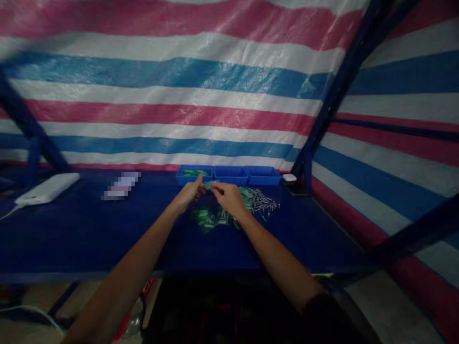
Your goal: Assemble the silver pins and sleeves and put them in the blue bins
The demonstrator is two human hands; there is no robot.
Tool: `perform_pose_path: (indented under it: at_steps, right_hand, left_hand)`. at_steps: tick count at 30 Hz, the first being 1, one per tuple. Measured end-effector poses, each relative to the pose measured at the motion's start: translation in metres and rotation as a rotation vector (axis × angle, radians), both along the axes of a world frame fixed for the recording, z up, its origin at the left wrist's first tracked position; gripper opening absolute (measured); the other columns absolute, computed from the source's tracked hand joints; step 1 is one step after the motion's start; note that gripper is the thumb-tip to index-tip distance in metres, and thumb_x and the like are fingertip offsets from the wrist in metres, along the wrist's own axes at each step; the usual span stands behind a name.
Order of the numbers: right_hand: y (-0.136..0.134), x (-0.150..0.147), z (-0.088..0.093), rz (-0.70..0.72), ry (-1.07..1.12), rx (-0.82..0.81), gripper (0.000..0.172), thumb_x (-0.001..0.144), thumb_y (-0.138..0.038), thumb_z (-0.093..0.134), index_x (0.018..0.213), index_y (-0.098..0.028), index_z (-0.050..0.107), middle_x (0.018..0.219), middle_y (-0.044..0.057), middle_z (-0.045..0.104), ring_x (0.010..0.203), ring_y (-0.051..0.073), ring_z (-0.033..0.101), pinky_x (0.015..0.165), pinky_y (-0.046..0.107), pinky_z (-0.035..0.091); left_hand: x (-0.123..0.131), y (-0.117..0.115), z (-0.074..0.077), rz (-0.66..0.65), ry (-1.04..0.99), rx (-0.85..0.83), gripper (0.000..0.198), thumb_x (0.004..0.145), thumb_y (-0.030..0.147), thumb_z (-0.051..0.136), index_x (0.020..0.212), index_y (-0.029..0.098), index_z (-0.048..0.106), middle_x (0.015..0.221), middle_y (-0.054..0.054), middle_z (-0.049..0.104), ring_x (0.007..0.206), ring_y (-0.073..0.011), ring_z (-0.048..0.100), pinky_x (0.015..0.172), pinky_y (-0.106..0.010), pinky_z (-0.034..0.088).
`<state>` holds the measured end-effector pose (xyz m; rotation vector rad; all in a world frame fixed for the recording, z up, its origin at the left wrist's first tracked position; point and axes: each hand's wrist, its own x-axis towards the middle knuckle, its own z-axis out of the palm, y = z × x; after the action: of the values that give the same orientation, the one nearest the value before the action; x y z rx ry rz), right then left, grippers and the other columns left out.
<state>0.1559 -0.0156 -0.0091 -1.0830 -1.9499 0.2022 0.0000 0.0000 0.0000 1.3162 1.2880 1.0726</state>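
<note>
Both hands meet over the middle of the blue table, just in front of the bins. My left hand is closed at the left side of a small clear greenish plastic bag, thumb pointing up. My right hand pinches the bag's right side. What the bag contains is too small to tell. Below the hands lie green plastic pieces in clear bags. To the right of my right hand is a loose pile of metal screws or rivets, partly beside more greenish bags.
Three blue bins stand in a row at the back; the left bin holds green items. A white power strip and a blurred-out flat object lie left. At right are a small white case and blue frame posts. Striped sheeting hangs behind.
</note>
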Motion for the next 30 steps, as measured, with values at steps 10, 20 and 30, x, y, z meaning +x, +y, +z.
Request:
perform_pose_path:
  at_steps: [10, 20, 30]
  right_hand:
    - [0.007, 0.020, 0.013, -0.026, 0.129, 0.031, 0.031, 0.079, -0.023, 0.051, 0.108, -0.017, 0.061, 0.078, 0.003, 0.064, 0.067, 0.013, 0.057, 0.065, 0.024, 0.044]
    - [0.014, 0.046, 0.015, -0.119, -0.021, -0.158, 0.029, 0.079, -0.030, 0.051, 0.102, -0.016, 0.063, 0.071, 0.003, 0.065, 0.063, 0.014, 0.057, 0.064, 0.026, 0.044]
    - [0.014, 0.046, 0.022, 0.050, 0.374, -0.483, 0.026, 0.079, -0.031, 0.053, 0.099, -0.017, 0.059, 0.064, -0.001, 0.061, 0.057, 0.010, 0.056, 0.056, 0.022, 0.043]
  left_hand:
    - [-0.016, 0.021, 0.021, 0.152, -0.186, -0.032, 0.019, 0.070, 0.034, 0.061, 0.074, 0.016, 0.057, 0.062, 0.001, 0.058, 0.046, -0.0064, 0.048, 0.048, -0.018, 0.039]
    - [0.030, -0.005, 0.002, -0.536, 0.657, 0.308, 0.027, 0.057, 0.046, 0.066, 0.063, 0.020, 0.064, 0.065, -0.002, 0.062, 0.059, -0.0150, 0.054, 0.053, -0.022, 0.036]
    - [0.028, 0.017, 0.002, -0.449, 0.578, 0.456, 0.021, 0.061, 0.033, 0.064, 0.072, 0.018, 0.054, 0.063, 0.003, 0.052, 0.058, -0.0130, 0.049, 0.056, -0.023, 0.037]
